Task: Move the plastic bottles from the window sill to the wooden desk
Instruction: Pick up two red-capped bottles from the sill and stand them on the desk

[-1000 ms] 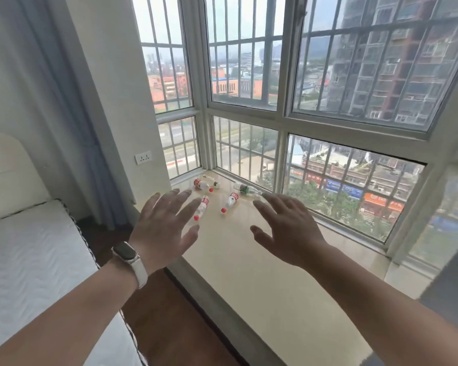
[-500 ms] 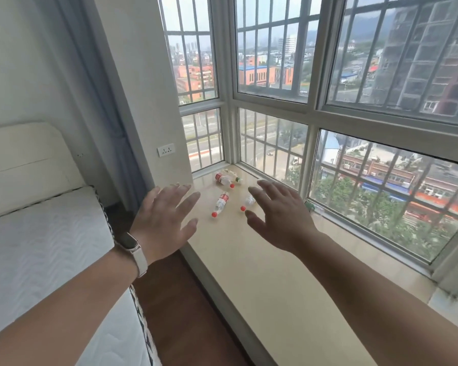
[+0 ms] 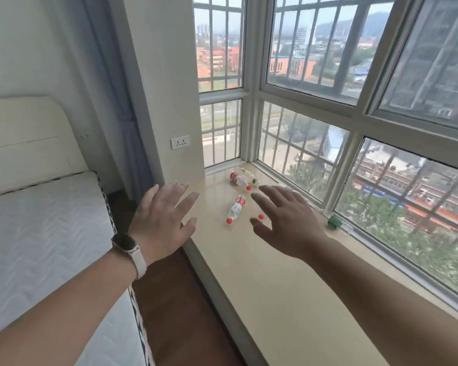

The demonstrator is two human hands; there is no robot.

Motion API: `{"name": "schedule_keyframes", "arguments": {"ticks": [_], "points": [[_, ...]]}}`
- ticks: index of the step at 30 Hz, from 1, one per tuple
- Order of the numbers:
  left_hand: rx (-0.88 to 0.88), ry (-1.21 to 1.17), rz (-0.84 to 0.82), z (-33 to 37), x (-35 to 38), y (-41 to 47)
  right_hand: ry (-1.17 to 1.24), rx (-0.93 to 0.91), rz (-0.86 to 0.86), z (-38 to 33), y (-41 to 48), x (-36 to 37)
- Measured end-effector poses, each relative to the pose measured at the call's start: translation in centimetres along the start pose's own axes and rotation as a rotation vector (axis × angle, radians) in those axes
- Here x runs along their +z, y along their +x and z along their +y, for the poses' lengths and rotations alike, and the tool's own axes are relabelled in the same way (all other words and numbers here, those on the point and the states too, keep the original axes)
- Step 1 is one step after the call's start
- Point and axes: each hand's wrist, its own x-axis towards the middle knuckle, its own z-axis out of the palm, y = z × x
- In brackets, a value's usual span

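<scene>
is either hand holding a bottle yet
No, the left hand and the right hand are both open with fingers spread, and the red-capped bottle between them lies ungripped on the window sill.

Near sill lies open — bottles scatter its far corner.

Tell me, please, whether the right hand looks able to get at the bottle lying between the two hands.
Probably yes: the right hand is open just right of the bottle, with only bare sill between them and nothing in the way.
</scene>
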Motion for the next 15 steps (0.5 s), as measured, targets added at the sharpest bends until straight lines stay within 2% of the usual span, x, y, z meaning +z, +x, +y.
{"name": "schedule_keyframes", "arguments": {"ticks": [7, 15], "points": [[0.017, -0.037, -0.007, -8.4, 4.6, 4.7, -0.043, 0.01, -0.018, -1.1, 8.4, 3.9], [0.01, -0.083, -0.02, -12.2, 8.2, 7.9, -0.083, 0.069, -0.116, 0.1, 12.8, 6.4]]}}
